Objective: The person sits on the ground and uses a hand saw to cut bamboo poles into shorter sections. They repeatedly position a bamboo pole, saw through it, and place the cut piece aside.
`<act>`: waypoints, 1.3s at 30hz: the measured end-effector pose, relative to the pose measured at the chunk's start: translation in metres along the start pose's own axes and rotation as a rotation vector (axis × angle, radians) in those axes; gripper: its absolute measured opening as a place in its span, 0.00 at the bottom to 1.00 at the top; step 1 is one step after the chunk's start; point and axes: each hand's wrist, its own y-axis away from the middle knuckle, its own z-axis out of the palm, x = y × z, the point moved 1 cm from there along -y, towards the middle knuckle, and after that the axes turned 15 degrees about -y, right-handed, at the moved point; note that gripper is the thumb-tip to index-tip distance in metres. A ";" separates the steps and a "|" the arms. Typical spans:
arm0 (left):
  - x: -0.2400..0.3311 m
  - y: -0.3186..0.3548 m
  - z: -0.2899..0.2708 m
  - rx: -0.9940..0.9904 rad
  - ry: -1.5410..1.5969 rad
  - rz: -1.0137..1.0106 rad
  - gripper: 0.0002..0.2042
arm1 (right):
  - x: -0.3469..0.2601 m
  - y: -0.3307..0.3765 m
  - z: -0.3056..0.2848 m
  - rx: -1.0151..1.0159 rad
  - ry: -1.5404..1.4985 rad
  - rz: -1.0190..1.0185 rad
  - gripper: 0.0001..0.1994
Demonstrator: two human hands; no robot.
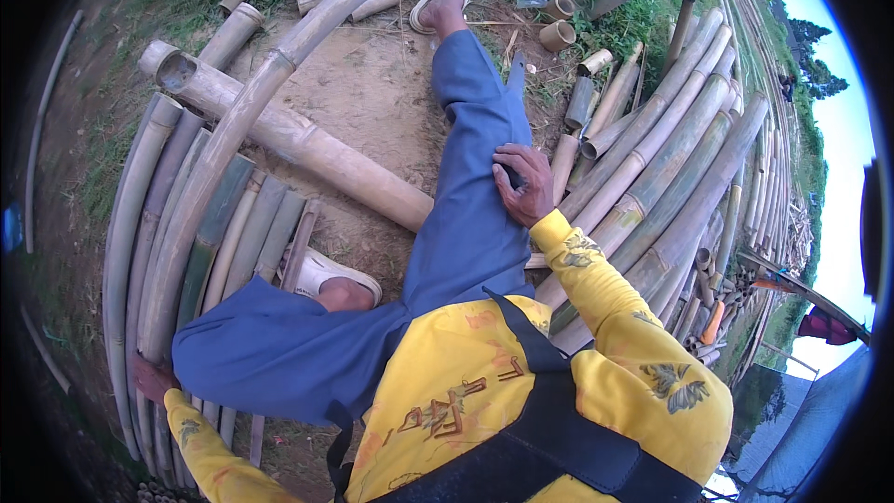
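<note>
Bamboo poles [186, 214], long, smooth, grey-green and jointed, lie side by side under the left hand [149, 378], its fingers hidden behind the bent blue-trousered knee [270, 349], while the right hand [526, 184] rests with fingers spread on the outstretched thigh [470, 186] beside more stacked culms [670, 158].

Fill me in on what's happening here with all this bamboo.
A person in a yellow top and blue trousers sits among cut bamboo poles outdoors. The right hand rests flat on the right thigh, holding nothing. The left hand is low at the left, pressed against a bundle of long bamboo poles lying beside the left leg; its fingers are mostly hidden. A thick pale bamboo pole lies across the dirt ahead, and more poles are stacked on the right.
</note>
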 end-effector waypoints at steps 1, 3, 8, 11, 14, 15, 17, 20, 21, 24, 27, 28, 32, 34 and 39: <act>0.008 -0.003 0.009 -0.059 -0.044 -0.001 0.34 | -0.001 -0.010 -0.003 0.010 0.037 0.058 0.13; 0.022 -0.001 0.026 -0.015 0.060 -0.027 0.38 | -0.005 -0.034 -0.004 0.012 0.106 0.066 0.16; 0.044 0.000 0.022 -0.048 0.132 -0.042 0.39 | 0.013 -0.013 0.000 -0.115 0.164 0.058 0.20; 0.044 -0.004 -0.009 -0.076 0.133 -0.026 0.38 | 0.003 0.008 0.004 -0.062 0.140 0.075 0.19; 0.048 -0.018 -0.061 -0.079 0.151 0.015 0.38 | -0.014 0.022 0.002 0.026 0.116 0.065 0.12; 0.046 -0.024 -0.068 -0.058 0.174 0.024 0.37 | -0.019 0.027 0.000 0.033 0.093 0.077 0.11; 0.027 -0.034 -0.063 0.097 0.292 0.037 0.34 | -0.023 0.032 -0.001 0.042 0.020 0.032 0.07; 0.020 -0.046 -0.068 0.092 0.707 0.150 0.28 | -0.024 0.023 -0.006 -0.033 -0.029 -0.035 0.07; 0.040 -0.041 -0.125 -0.169 1.013 0.162 0.27 | -0.018 0.015 -0.008 0.026 -0.030 -0.038 0.10; 0.065 -0.016 -0.242 -0.706 1.574 0.214 0.26 | 0.005 -0.037 -0.020 0.218 -0.047 0.039 0.15; 0.061 0.015 -0.299 -0.734 1.626 0.312 0.24 | 0.025 -0.061 -0.011 0.180 0.036 0.086 0.16; 0.066 0.018 -0.308 -0.685 1.575 0.361 0.24 | 0.024 -0.050 0.002 0.080 0.167 0.056 0.16; 0.078 0.054 -0.343 -0.238 1.167 0.274 0.17 | -0.013 -0.007 0.021 -0.195 0.131 0.007 0.16; 0.082 0.061 -0.337 -0.081 1.126 0.174 0.13 | -0.020 0.006 0.026 -0.190 0.094 0.033 0.15; 0.064 0.056 -0.308 0.086 1.018 0.036 0.07 | -0.018 0.010 0.023 -0.162 -0.018 -0.002 0.11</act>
